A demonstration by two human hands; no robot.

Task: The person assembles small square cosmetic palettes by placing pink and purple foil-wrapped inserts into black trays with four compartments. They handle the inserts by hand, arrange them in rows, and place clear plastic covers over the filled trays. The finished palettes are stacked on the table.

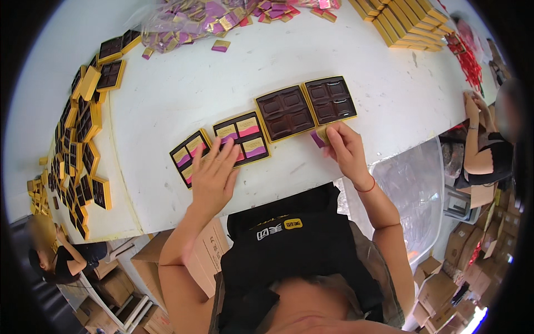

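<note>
Four gold-edged boxes with dark four-part trays stand in a slanting row on the white table. In the leftmost box (181, 156) and the second box (253, 122) lie small square packets in gold with pink or purple. The third tray (285, 113) and the fourth tray (331, 100) have bare brown compartments. My left hand (214, 172) rests over the two filled boxes with its fingers stretched out, partly covering their packets. Just below the fourth box, my right hand (346, 150) pinches a gold and purple packet (319, 137).
A clear plastic bag (194, 25) of similar packets lies at the far edge, with a loose packet (221, 45) nearby. Many trays (86, 122) are heaped at left. Stacked gold boxes (409, 25) and red ribbons (464, 58) sit far right. Two other people work at the sides.
</note>
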